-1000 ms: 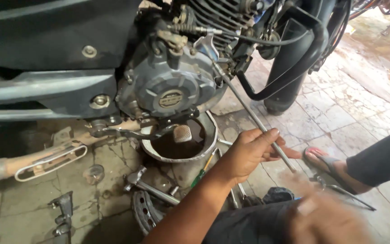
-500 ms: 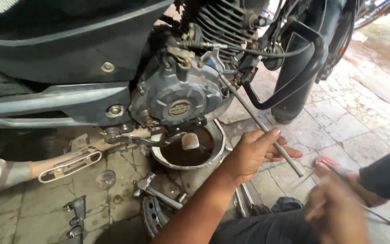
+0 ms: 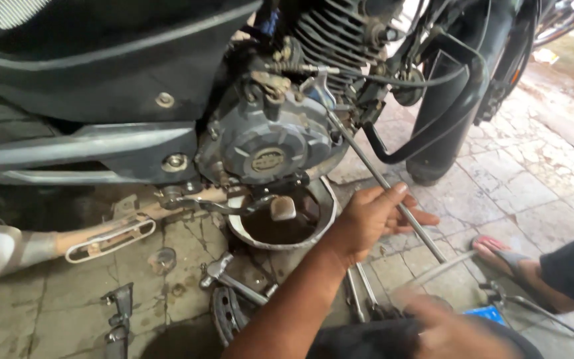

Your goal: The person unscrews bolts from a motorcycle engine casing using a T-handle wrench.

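A motorcycle [image 3: 167,100] stands on the stone-tiled floor [image 3: 513,186], its engine cover [image 3: 267,149] above a metal drain pan [image 3: 284,226] of dark oil. The left hand [image 3: 370,223] curls its fingers [image 3: 393,196] around a long steel rod [image 3: 380,179] slanting from the engine to the floor. The right hand [image 3: 456,332] is blurred at the bottom edge; its grip cannot be told.

this was a motorcycle repair spot on a stained tiled floor [image 3: 519,193]: a motorcycle engine [image 3: 267,143] stood above an oil drain pan [image 3: 284,223], with loose metal parts [image 3: 227,292] scattered below the pan.
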